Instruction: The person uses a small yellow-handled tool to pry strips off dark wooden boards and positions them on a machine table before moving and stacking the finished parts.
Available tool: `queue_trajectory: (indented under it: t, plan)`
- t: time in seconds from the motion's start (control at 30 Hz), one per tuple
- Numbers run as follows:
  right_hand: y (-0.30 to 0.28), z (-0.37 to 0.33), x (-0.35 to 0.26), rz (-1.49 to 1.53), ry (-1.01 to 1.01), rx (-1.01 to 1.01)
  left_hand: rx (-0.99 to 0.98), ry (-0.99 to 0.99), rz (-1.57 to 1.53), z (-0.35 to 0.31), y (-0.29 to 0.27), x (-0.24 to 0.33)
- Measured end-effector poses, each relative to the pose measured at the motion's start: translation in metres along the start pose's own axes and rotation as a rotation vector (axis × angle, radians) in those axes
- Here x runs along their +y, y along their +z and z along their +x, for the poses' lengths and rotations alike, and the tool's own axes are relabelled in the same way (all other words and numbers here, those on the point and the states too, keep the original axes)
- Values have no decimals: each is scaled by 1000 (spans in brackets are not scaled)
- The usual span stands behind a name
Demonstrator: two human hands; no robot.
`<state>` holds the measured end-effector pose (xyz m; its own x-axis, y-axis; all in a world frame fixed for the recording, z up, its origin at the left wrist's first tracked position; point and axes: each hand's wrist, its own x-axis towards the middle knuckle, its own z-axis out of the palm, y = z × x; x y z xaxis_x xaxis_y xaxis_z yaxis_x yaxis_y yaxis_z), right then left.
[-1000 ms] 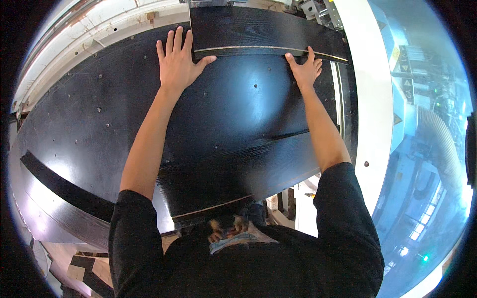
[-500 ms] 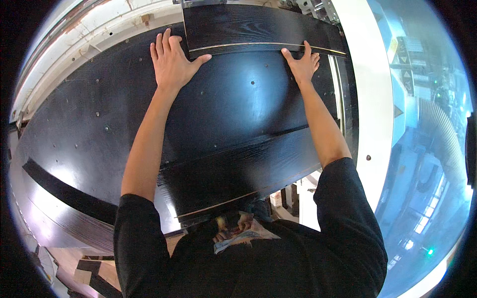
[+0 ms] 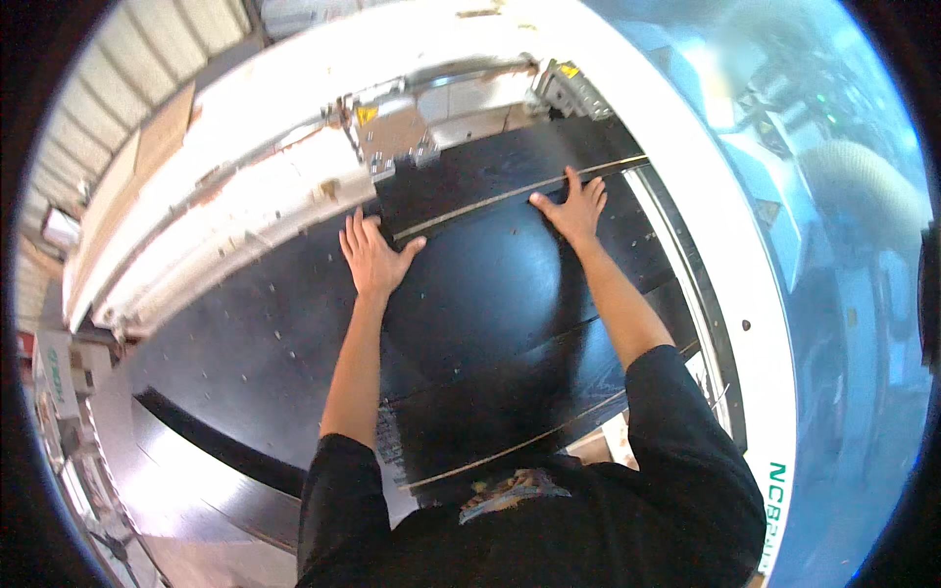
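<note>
- up at the far side of the black bench (image 3: 274, 338), there's a black board (image 3: 490, 181) by the metal fittings (image 3: 392, 162), pale line along its near edge
- left hand (image 3: 372, 260) is unclenched near its left corner, gripping nothing
- right hand (image 3: 573, 216) is spread too, index finger over the edge, no real grasp
- view's swung, more white beam (image 3: 255, 191) showing; hands stayed by that edge, so imo it's steadying, not lifting

A pale, ribbed wall panel (image 3: 162, 59) is filling the upper left. A long, white-painted metal machine frame (image 3: 767, 372) is running down the right side, with a hazy blue expanse (image 3: 848, 421) spreading beside it. Bright light is glaring at 2 spots off the wide, smooth black bench (image 3: 230, 358).
</note>
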<state>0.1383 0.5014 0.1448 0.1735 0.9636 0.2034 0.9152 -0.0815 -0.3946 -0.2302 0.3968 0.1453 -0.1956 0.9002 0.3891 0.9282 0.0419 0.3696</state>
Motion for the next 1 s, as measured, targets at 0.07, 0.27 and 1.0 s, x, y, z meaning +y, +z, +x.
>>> queue_trajectory:
  t: [0.07,0.27,1.0]
  plan:
    - [11,2,-5,60,-14,2,-7,-22,17,-3,0,-9]
    - [-36,-67,13,691,-175,-256,-172,-19,9,-11,-2,10]
    - [-194,-437,309,-264,789,156,-249,137,125,-95,-22,15]
